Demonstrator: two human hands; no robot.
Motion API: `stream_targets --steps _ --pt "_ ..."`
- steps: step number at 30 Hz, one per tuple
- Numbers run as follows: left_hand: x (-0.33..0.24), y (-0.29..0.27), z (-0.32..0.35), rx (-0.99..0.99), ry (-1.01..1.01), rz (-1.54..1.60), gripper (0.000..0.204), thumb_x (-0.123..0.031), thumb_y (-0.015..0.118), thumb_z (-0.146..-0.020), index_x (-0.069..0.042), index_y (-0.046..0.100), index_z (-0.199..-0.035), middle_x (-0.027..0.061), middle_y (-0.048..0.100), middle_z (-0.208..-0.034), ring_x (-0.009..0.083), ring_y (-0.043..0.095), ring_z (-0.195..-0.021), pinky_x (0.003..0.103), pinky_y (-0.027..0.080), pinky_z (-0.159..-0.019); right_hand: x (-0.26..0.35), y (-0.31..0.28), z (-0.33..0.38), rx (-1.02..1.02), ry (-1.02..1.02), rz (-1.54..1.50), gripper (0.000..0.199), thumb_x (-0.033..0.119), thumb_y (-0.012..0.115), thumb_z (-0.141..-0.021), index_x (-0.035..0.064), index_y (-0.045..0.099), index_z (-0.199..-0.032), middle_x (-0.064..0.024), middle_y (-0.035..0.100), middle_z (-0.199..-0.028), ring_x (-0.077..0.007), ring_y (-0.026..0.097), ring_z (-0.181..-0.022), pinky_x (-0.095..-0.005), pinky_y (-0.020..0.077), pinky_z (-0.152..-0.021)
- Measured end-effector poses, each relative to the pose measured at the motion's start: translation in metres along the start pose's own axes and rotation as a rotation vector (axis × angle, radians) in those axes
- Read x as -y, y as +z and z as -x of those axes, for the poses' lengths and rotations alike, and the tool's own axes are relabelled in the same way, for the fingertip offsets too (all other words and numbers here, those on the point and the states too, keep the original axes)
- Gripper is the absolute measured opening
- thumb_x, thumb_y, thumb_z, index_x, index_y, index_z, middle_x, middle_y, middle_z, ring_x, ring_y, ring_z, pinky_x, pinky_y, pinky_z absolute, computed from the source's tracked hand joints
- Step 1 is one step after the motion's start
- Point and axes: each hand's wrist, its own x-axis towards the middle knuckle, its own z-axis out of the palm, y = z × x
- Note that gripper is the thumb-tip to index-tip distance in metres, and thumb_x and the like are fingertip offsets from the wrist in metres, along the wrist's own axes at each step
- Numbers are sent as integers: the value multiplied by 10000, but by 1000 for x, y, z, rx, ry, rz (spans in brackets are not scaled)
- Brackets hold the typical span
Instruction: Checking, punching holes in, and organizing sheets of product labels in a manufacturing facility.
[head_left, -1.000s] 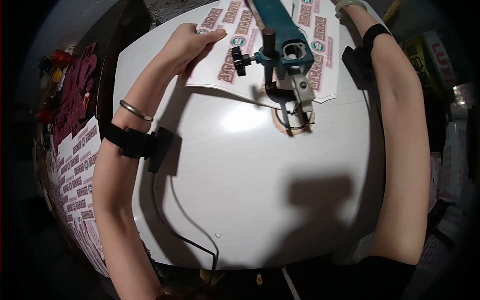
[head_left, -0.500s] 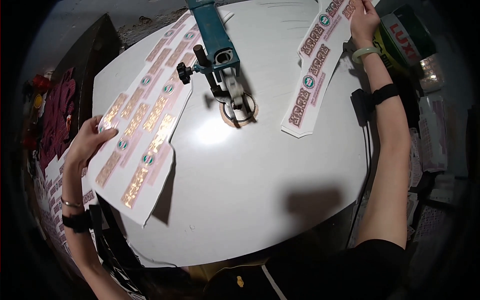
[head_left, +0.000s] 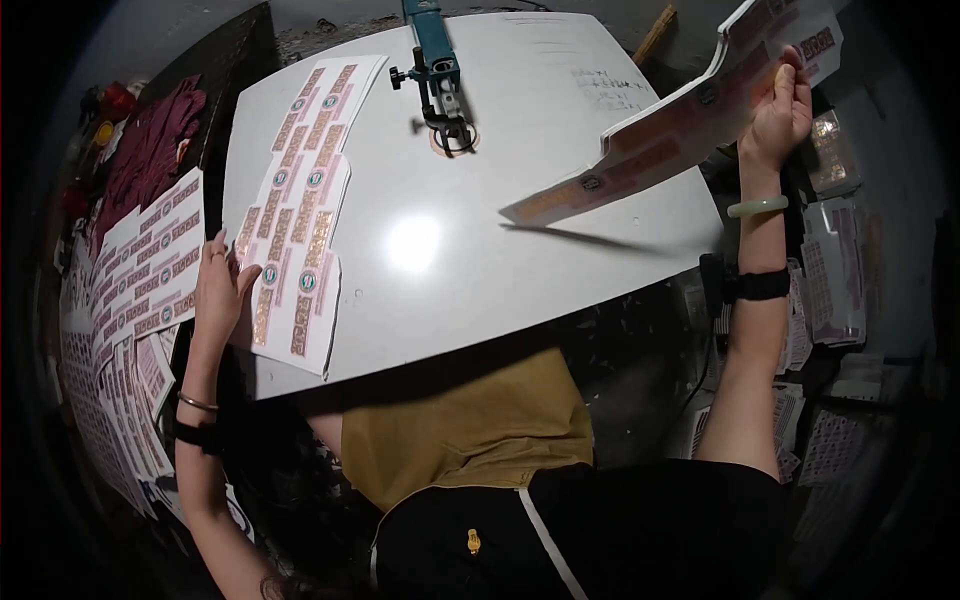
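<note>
Right hand [head_left: 778, 120] closed, pinching one printed sheet [head_left: 660, 145] tilted above the tabletop's [head_left: 480, 280] right side, left hand [head_left: 220, 285] half open, thumb at another printed sheet [head_left: 300, 210] lying leftward, hold unclear, makes two sheets and one machine arm [head_left: 430, 40], and gentle, even support should best avoid creasing.

Hands [head_left: 776, 126] at printed sheets [head_left: 291, 226], white table [head_left: 480, 275], teal machine arm [head_left: 430, 36]

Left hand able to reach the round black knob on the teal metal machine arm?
Probably yes: only flat pink-printed white sheets and bare white tabletop separate left hand from black knob; may need stretching.
</note>
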Motion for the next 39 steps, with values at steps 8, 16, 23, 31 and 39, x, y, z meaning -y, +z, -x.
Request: stream_targets --steps 8,16,23,31,39 --pt "-225 2 64 13 287 697 937 -235 832 -698 -67 309 -1457 190 401 -1440 325 397 -1320 399 322 -1095 89 15 56 -114 114 -24 218 124 480 -996 42 630 -1130 -65 629 -1149 -154 589 -1044 -279 496 -926" --pt "-276 34 115 -364 386 834 739 -21 816 -616 -99 548 -1301 155 489 -1375 319 575 -1110 382 500 -930 134 -6 121 -333 96 185 244 130 459 -1002 4 596 -1160 -86 588 -1181 -188 563 -1064 -312 472 -961" --pt "-272 42 145 -628 427 595 710 126 648 -566 -128 618 -1228 125 540 -1331 348 511 -1201 423 478 -945 162 -9 155 -462 55 319 242 122 456 -998 3 599 -1153 -76 584 -1185 -184 568 -1045 -314 485 -934" --pt "-264 36 170 -661 369 397 531 -55 741 -608 -106 652 -1129 64 637 -1196 335 540 -1188 533 288 -1105 196 3 159 -519 -27 400 236 162 490 -988 32 634 -1123 -71 600 -1206 -192 590 -1062 -329 505 -956" --pt "-259 16 190 -361 241 564 825 -496 781 -655 -143 491 -1342 32 605 -1192 230 525 -991 383 323 -880 188 28 160 -364 -21 295 233 123 517 -978 18 633 -1152 -91 624 -1183 -177 592 -1023 -301 499 -928"
